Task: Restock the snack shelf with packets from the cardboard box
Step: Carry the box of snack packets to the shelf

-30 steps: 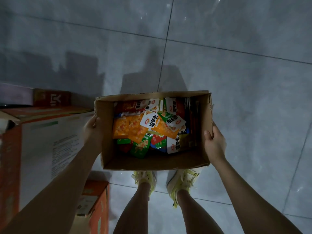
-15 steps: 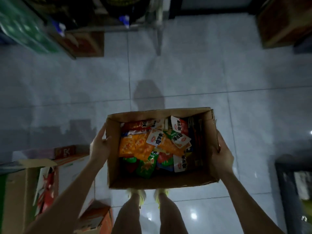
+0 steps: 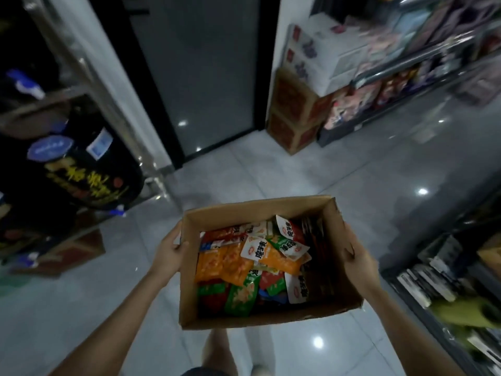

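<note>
I carry an open cardboard box [image 3: 260, 317] in front of me at waist height. My left hand [image 3: 169, 255] grips its left wall and my right hand [image 3: 359, 257] grips its right wall. Inside lie several snack packets [image 3: 244, 264] in orange, green, red and white, heaped loosely. A shelf with snack packets [image 3: 393, 85] runs along the upper right, blurred. Another dark shelf [image 3: 444, 283] with packaged goods stands close at the right edge.
Stacked cardboard cartons [image 3: 295, 115] and white boxes [image 3: 317, 52] sit at the end of the far shelf. A dark glass door [image 3: 206, 71] is straight ahead. A metal rack with dark tubs [image 3: 81, 169] stands on the left. Glossy tiled floor [image 3: 298, 169] lies between.
The view has lifted from the floor to the aisle ahead, showing the door and shelves. The box stays in both hands and has shifted right in view; the cartons at left are gone.
</note>
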### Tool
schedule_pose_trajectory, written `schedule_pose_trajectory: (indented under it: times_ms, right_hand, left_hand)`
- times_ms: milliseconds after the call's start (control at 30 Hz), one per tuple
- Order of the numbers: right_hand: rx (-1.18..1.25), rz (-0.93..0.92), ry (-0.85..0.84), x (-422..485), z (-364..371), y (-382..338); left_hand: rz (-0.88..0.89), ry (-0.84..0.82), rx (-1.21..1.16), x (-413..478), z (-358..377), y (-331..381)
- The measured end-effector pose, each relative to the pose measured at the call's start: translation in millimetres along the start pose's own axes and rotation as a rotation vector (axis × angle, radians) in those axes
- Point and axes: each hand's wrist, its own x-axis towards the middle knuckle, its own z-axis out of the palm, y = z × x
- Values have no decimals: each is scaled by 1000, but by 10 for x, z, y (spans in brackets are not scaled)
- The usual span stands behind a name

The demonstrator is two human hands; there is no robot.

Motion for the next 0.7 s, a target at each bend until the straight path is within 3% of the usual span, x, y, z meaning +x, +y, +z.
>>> schedule_pose_trajectory:
  times_ms: [333,533,700]
  right_hand:
    - [119,284,297,854,-725,-72]
    - [198,452,419,1630,-1275,263]
    - [238,459,477,2423,-1895,650]
  left_hand:
    - [276,-306,265,1698,720,1943]
    - [352,-471,355,2562,1802,3058]
    - [366,-536,332,3070,2781,3855]
